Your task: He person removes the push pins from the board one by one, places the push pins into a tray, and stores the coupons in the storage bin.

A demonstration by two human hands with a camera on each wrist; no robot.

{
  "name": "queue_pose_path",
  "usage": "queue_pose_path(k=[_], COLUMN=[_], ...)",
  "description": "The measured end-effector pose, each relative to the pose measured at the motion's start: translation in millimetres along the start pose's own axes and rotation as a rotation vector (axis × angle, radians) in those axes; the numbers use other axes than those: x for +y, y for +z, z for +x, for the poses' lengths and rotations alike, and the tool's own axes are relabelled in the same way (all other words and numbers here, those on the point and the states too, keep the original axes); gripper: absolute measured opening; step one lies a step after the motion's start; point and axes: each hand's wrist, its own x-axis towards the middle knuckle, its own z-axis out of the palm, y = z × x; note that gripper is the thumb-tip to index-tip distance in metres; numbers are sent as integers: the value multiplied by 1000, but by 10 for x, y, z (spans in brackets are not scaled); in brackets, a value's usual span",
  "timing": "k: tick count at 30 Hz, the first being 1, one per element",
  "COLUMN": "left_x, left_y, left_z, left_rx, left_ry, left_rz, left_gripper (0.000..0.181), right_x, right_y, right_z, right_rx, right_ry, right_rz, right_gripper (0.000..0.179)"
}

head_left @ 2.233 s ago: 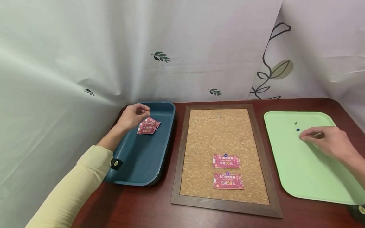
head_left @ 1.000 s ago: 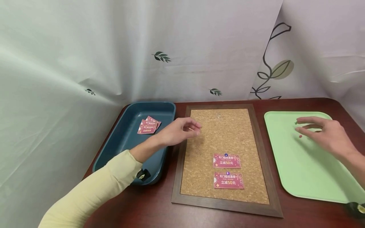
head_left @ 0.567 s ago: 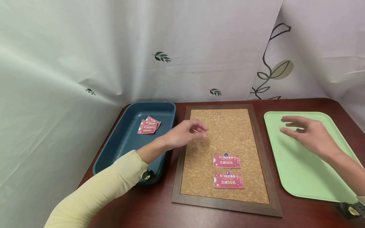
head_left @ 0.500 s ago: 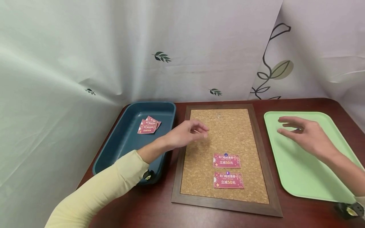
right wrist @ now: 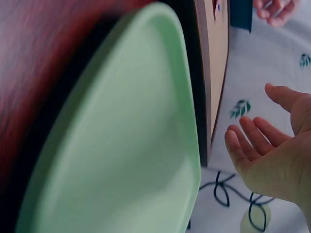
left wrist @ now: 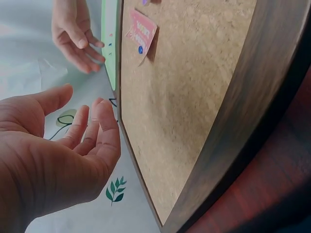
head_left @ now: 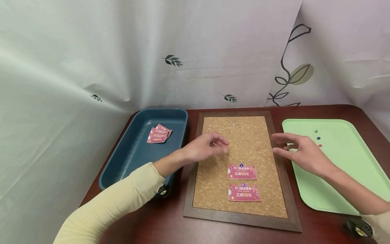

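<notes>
Cork board (head_left: 210,189), centre frame; two coupons (head_left: 242,173) pinned at lower centre.
Left hand (head_left: 205,146), mid-frame, hovers above the board's left half, thumb and bent fingers apart, empty; right hand (head_left: 304,155), right of centre, hovers over the board's right edge, fingers loosely spread, empty, near the pins (head_left: 318,138) on the green tray (head_left: 350,139).

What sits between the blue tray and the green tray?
In head view: framed corkboard, two pink coupons pinned on it, tabletop strips either side. Left hand and right hand partly overlap the board in the image.
</notes>
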Motion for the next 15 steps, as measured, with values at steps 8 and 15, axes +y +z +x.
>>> queue_pose_path(k=[8, 15], left_x=[-54, -101], left_y=[115, 216], left_z=[21, 49], left_rx=[-5, 33], left_ry=[34, 11], left_rz=[50, 132], left_gripper=[28, 25], right_x=[-170, -242], right_y=[243, 406], right_z=[8, 41], right_rx=[-54, -84], right_ry=[-54, -96], right_rz=[40, 54], right_gripper=[43, 37])
